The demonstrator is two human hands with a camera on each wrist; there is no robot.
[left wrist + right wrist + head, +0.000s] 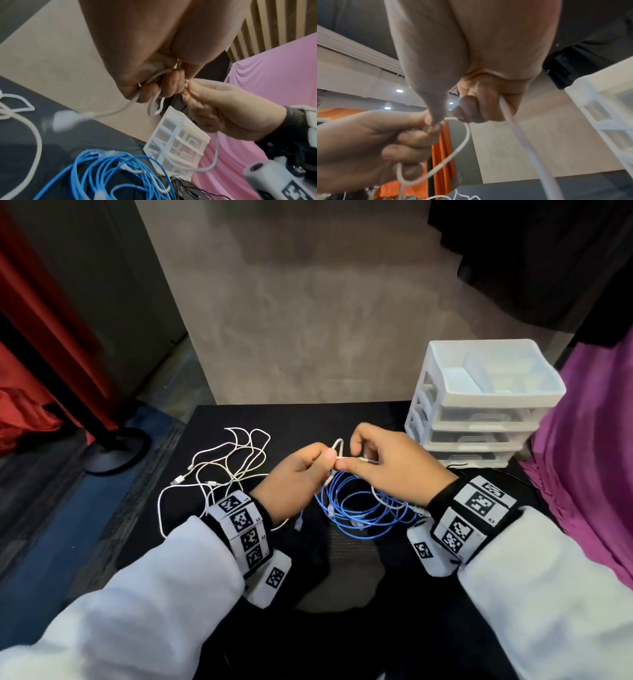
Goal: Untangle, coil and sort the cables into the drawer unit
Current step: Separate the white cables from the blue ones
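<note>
Both hands meet above the worktop [239,419]: the left hand [294,474] and right hand [394,463] each pinch a white cable [339,445]. Blue cable [359,508] lies coiled below them; the drawer unit [479,405] stands beyond the right hand.

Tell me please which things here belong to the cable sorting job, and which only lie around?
Belong to the job:
white cable pinched by left hand and right hand
loose white cables
blue cables
drawer unit

Only lying around:
pink cloth
red curtain
black stand base
</note>
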